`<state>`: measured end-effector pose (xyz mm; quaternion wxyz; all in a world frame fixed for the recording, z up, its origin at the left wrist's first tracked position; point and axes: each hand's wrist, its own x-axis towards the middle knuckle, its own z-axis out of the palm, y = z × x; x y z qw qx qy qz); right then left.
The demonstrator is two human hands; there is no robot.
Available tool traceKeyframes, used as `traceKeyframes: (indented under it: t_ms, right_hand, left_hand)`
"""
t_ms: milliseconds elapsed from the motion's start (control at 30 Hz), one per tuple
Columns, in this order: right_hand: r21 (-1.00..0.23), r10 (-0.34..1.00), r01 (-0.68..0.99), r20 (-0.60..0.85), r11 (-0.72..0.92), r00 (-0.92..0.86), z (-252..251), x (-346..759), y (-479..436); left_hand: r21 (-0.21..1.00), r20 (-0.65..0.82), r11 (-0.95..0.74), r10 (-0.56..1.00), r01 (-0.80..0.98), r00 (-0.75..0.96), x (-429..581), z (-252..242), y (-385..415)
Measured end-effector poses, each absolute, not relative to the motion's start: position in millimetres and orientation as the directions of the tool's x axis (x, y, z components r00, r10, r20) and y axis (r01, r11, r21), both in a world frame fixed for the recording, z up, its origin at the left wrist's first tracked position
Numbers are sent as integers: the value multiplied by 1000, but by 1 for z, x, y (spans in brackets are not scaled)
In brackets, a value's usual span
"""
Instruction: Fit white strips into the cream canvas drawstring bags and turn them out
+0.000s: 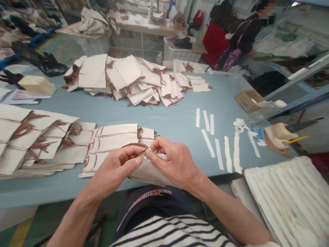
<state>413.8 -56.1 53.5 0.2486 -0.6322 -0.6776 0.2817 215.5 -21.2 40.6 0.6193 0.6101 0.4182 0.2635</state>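
At the front edge of the blue-green table, a cream fabric piece (154, 174) with brown trim lies under both hands. My left hand (117, 168) pinches the brown-edged part of it near a small shiny bit. My right hand (174, 159) is closed on a small white strip (162, 156) beside the left fingertips. The two hands nearly touch. Just behind them lies a stack of cream pieces with brown edging (115, 133). What exactly sits between the fingertips is too small to tell.
Cream pieces with brown ties (125, 72) are heaped at the back, more (56, 137) at left. White strips (218, 154) lie right of my hands. A cardboard box (248, 101), a jar and a yellowish block with tools stand farther right. A person (244, 34) is at back right.
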Motion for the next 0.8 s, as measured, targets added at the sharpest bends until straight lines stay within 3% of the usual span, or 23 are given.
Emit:
traceKeyframes:
  t_ms: [167,433,600,800]
  right_hand:
    - [-674,999,739,-3,23,-34,51,411,-56]
    - [-798,1000,602,19,9,11,36,412,-58]
    - [-920,997,387,-74,-62,-17,31,415,-53]
    - [-973,982,179,-164,-145,-96,25,417,-44]
  left_hand:
    - [975,-155,67,889,213,431,230,42,-22]
    - [919,57,-168,952,357,300,243,36,-27]
    - [917,69,-175,954,359,291,244,32,-25]
    - [921,43,-159,948,355,315,244,31,-21]
